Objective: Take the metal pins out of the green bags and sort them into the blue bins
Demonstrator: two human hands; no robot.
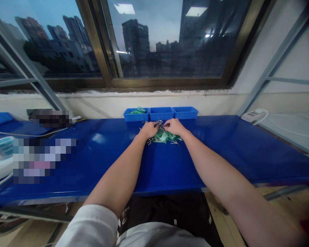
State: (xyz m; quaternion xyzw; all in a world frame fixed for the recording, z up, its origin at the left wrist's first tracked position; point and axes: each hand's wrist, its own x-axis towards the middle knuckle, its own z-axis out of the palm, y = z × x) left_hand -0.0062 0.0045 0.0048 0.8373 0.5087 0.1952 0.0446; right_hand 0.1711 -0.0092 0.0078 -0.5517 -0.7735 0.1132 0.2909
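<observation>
A pile of thin silvery metal pieces (176, 140), like pins or rivets, lies on the blue table, mixed with translucent green plastic packets (162, 136). My left hand (149, 129) is at the left side of the pile, its fingers curled together among the metal pieces. From the right, my right hand (175, 126) reaches to the top of the pile with thumb and fingertips pinched. What either hand holds is too small to make out.
Three blue bins stand behind the pile: the left bin (136, 117) with green packets (139, 110), a middle bin (161, 113) and a right bin (185, 113). White devices sit at the left (0, 168) and far right (254, 115) of the table (98, 164). Metal posts flank it.
</observation>
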